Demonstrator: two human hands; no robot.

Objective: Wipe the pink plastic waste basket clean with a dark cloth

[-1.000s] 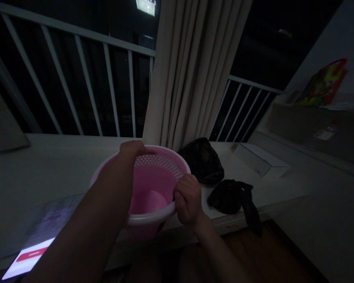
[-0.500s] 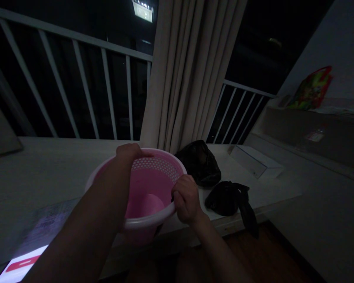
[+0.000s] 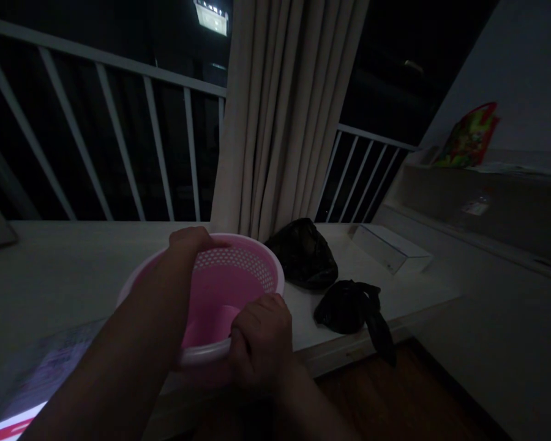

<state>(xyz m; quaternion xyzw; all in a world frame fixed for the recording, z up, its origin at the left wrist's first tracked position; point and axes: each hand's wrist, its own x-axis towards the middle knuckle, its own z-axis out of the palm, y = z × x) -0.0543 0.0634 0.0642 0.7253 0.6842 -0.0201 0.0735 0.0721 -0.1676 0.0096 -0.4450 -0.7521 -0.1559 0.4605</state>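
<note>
A pink plastic basket [image 3: 236, 254] with a band of small holes below its pale rim stands on the white ledge, and nothing shows inside it. My left hand [image 3: 190, 240] is closed over the basket's far left rim, its fingers partly hidden. On the near right rim, my right hand [image 3: 261, 337] grips with fingers curled over the edge. Right of the basket sit a crumpled black plastic bag [image 3: 305, 254] and a smaller knotted black bag [image 3: 346, 306], both apart from my hands.
A beige curtain [image 3: 280, 122] hangs behind the basket, before a white railing [image 3: 151, 110]. On the right lies a white box [image 3: 390, 248]. A lit screen [image 3: 18, 422] and a plastic-looking sheet [image 3: 59, 361] are at lower left. The ledge's front edge drops to a brown floor [image 3: 362, 398].
My right hand has slid along the rim from the right side toward the near side. My left hand stays on the far rim. The whole scene has shifted slightly left in view.
</note>
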